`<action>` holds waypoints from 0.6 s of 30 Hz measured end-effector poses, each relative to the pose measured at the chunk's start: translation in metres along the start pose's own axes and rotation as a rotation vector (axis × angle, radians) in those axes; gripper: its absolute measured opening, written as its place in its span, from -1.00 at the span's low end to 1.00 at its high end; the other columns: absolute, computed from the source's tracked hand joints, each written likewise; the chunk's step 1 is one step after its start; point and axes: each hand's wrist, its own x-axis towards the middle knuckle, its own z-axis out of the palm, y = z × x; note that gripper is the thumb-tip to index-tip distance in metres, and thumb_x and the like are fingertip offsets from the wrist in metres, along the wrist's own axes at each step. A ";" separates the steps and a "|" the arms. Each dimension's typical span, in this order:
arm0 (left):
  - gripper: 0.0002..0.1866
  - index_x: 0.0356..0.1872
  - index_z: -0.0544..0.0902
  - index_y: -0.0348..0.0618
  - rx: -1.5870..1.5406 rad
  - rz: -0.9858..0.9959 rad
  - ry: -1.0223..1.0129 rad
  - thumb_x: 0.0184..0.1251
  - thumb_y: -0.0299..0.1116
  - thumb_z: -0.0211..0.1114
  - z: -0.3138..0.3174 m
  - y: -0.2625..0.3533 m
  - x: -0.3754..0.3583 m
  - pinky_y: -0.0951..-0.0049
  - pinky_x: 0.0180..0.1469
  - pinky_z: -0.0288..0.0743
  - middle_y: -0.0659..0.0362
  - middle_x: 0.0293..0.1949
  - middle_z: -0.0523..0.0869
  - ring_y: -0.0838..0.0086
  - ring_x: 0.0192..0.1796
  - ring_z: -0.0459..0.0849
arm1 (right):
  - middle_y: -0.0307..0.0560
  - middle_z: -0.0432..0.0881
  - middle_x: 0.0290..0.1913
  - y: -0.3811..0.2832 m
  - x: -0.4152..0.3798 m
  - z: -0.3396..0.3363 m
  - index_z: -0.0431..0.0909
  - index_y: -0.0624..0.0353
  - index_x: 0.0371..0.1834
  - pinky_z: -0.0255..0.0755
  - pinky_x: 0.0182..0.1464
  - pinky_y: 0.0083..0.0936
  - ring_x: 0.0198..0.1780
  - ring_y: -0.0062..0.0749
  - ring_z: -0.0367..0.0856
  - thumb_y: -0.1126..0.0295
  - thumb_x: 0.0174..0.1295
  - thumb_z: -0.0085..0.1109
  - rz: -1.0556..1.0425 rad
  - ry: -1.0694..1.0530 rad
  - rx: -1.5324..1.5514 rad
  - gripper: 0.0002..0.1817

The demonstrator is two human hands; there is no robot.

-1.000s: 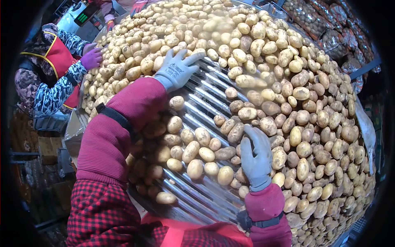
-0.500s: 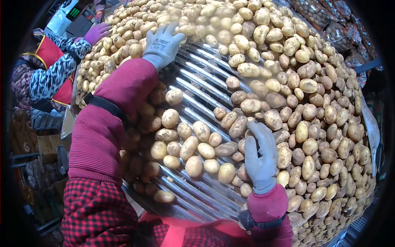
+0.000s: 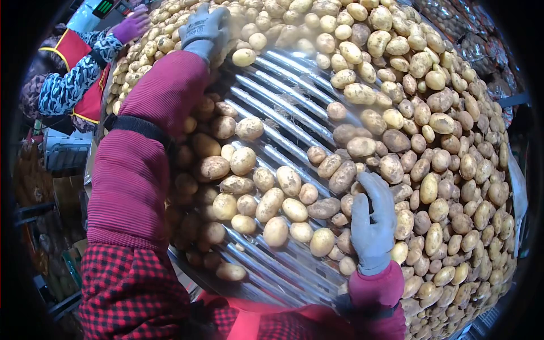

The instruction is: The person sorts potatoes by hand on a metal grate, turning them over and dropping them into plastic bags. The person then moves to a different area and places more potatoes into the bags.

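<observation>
Many dirt-flecked potatoes [image 3: 270,205] lie over a grate of shiny metal bars [image 3: 283,107]. My left hand [image 3: 205,29], in a grey glove, reaches to the far edge of the bare bars, against the piled potatoes there. Its fingers point away from me and look apart, with no potato visibly gripped; the fingertips are partly out of clear sight. On the right, my right hand [image 3: 373,229], also grey-gloved, rests beside the potato heap [image 3: 433,198]. Its thumb and fingers are apart and hold nothing; a few small potatoes lie just left of it.
Another person's purple-gloved hand [image 3: 131,25] is at the far left edge of the heap, below a green-lit display [image 3: 103,8]. Filled bags [image 3: 481,51] stand at the upper right. Crates and a cardboard box [image 3: 68,192] stand at the left.
My left hand has moved farther away and slightly left, its fingers less spread. My right hand sits slightly farther right in view, still open. The whole view has shifted a little.
</observation>
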 end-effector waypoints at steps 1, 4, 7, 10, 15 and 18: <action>-0.60 0.24 0.73 0.41 0.010 -0.068 -0.066 0.40 -0.07 0.34 -0.005 -0.002 0.004 -0.06 0.33 0.54 0.00 0.39 0.62 -0.05 0.36 0.65 | 0.20 0.74 0.18 0.000 0.000 0.000 0.69 0.34 0.20 0.51 0.39 -0.07 0.29 0.15 0.66 0.52 0.36 0.23 0.010 -0.001 -0.007 -0.65; -0.56 0.31 0.70 0.36 0.082 -0.199 -0.127 0.45 0.00 0.27 -0.008 -0.041 0.004 -0.04 0.34 0.54 0.01 0.29 0.67 -0.04 0.35 0.65 | 0.21 0.74 0.19 -0.001 0.001 -0.002 0.68 0.33 0.21 0.51 0.40 -0.07 0.30 0.15 0.66 0.52 0.37 0.22 0.011 -0.016 -0.019 -0.64; -0.54 0.36 0.67 0.35 0.124 -0.229 -0.209 0.51 0.05 0.17 -0.011 -0.089 0.007 -0.03 0.41 0.48 0.03 0.32 0.68 -0.01 0.39 0.64 | 0.20 0.73 0.21 -0.001 0.001 0.000 0.69 0.33 0.22 0.50 0.40 -0.08 0.30 0.15 0.66 0.51 0.38 0.22 0.037 -0.009 -0.001 -0.64; -0.50 0.40 0.64 0.34 0.144 -0.293 -0.239 0.56 0.09 0.06 -0.019 -0.117 -0.002 -0.04 0.49 0.42 0.05 0.37 0.68 0.03 0.44 0.61 | 0.19 0.73 0.21 0.001 0.001 0.001 0.69 0.30 0.22 0.50 0.40 -0.09 0.30 0.12 0.66 0.50 0.40 0.21 0.024 -0.006 -0.006 -0.65; -0.52 0.32 0.69 0.27 0.313 -0.380 -0.249 0.57 0.09 0.02 -0.037 -0.172 -0.022 -0.20 0.41 0.40 0.05 0.41 0.65 -0.01 0.41 0.62 | 0.16 0.74 0.21 0.000 0.000 0.002 0.71 0.28 0.22 0.51 0.39 -0.11 0.29 0.08 0.67 0.47 0.42 0.22 0.018 0.017 0.018 -0.66; -0.58 0.28 0.71 0.26 0.311 -0.059 -0.027 0.44 -0.06 0.28 -0.063 -0.164 -0.046 -0.14 0.37 0.43 0.09 0.28 0.71 0.06 0.36 0.64 | 0.14 0.75 0.21 0.003 0.001 0.005 0.71 0.27 0.22 0.52 0.38 -0.12 0.28 0.05 0.68 0.46 0.42 0.23 0.000 0.038 0.020 -0.66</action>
